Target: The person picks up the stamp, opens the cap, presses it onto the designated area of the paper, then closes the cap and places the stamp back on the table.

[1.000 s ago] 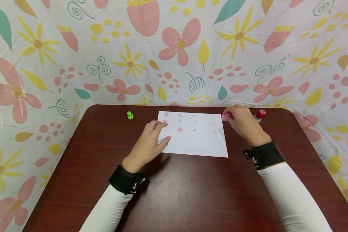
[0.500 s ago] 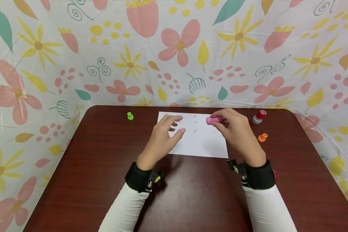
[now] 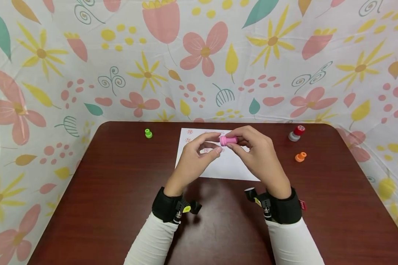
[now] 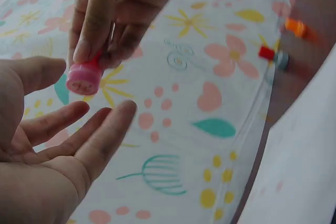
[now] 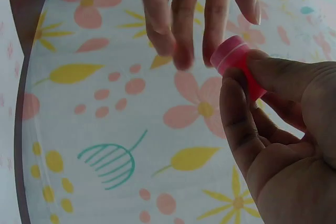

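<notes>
Above the white paper (image 3: 233, 167), my right hand (image 3: 258, 154) pinches a small pink stamp (image 3: 224, 141) between thumb and fingers. The stamp lies sideways in the air, its face turned to the left. In the left wrist view, a patterned face shows on the stamp (image 4: 82, 82). My left hand (image 3: 195, 157) is held just left of the stamp, thumb and fingers spread on either side of its face end; no grip on it shows. Red printed marks are on the paper, partly hidden behind both hands.
A green stamp (image 3: 148, 133) stands at the table's back left. At the right are a red-topped grey stamp (image 3: 296, 133) and an orange stamp (image 3: 300, 157). A flowered cloth (image 3: 265, 48) hangs behind the brown table (image 3: 215, 224).
My right hand has brought the pink stamp left from the paper's right edge. My left hand has lifted off the paper and moved right toward it. The orange stamp has come into sight.
</notes>
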The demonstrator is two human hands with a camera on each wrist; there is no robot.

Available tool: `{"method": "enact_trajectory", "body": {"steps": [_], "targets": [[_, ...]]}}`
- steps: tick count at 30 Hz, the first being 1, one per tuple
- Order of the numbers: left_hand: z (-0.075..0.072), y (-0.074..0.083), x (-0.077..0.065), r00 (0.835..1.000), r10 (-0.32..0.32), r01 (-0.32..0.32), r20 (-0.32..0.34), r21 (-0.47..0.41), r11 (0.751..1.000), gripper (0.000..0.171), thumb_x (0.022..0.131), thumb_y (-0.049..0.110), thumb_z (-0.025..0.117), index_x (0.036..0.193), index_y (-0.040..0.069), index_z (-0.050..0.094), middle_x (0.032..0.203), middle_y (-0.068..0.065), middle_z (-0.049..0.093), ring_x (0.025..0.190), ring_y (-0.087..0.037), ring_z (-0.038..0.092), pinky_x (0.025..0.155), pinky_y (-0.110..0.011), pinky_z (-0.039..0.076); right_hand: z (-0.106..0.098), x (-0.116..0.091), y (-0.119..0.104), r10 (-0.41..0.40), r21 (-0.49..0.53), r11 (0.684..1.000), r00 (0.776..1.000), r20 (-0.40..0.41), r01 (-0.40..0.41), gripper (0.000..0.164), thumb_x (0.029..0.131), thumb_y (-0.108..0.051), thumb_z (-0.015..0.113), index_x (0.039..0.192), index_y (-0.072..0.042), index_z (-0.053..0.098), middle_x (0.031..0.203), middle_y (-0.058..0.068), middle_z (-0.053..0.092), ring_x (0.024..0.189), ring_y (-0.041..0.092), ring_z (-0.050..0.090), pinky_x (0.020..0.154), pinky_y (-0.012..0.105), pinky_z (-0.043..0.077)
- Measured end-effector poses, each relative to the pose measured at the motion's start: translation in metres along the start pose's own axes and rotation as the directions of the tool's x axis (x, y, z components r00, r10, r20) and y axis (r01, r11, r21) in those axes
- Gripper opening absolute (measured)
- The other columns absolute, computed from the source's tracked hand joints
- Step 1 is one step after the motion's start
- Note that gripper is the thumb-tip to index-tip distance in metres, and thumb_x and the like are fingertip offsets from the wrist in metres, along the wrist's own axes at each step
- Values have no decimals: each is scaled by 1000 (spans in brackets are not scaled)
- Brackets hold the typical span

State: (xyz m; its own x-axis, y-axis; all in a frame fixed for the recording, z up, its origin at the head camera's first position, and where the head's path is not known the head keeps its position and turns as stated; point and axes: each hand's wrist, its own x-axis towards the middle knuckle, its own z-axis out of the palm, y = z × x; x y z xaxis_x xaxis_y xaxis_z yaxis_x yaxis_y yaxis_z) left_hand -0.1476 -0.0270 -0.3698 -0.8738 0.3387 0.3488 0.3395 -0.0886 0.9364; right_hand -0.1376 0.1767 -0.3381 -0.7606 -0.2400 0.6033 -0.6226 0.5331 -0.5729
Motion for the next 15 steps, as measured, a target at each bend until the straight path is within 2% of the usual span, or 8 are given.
{"method": "enact_trajectory", "body": {"steps": [3,5,9,15], "targets": [[2,-2,1,1000,0,0,-5,-137,991,36,98,0,67,133,-2,64,131,-18,65,108,-40,68,89,-41,63,3,0,-1,-11,28,1000,1000,5,11,24,85,-1,82,106,-9,75,103,0,73,88,8,64,80,10,54],[3,-3,2,1000,6,-11,-25,-179,984,35,97,-4,67,131,-6,64,129,-21,66,106,-36,69,89,-43,63,4,0,-1,-12,38,999,1000,11,12,24,85,0,82,106,-8,75,103,0,72,89,8,64,79,10,54],[4,-3,3,997,14,-27,-81,-173,984,32,94,-5,71,126,-6,68,124,-21,69,102,-21,71,92,-39,62,7,-1,-2,-13,34,999,1000,18,12,25,84,0,83,106,-8,75,101,0,72,89,8,63,79,10,54],[4,-4,3,992,29,-52,-122,-186,981,28,90,-7,74,118,-7,71,116,-20,71,100,-20,71,91,-33,61,9,-1,-3,-25,44,999,999,24,24,23,84,-2,83,105,-8,75,100,0,72,84,7,63,78,11,55]]}}
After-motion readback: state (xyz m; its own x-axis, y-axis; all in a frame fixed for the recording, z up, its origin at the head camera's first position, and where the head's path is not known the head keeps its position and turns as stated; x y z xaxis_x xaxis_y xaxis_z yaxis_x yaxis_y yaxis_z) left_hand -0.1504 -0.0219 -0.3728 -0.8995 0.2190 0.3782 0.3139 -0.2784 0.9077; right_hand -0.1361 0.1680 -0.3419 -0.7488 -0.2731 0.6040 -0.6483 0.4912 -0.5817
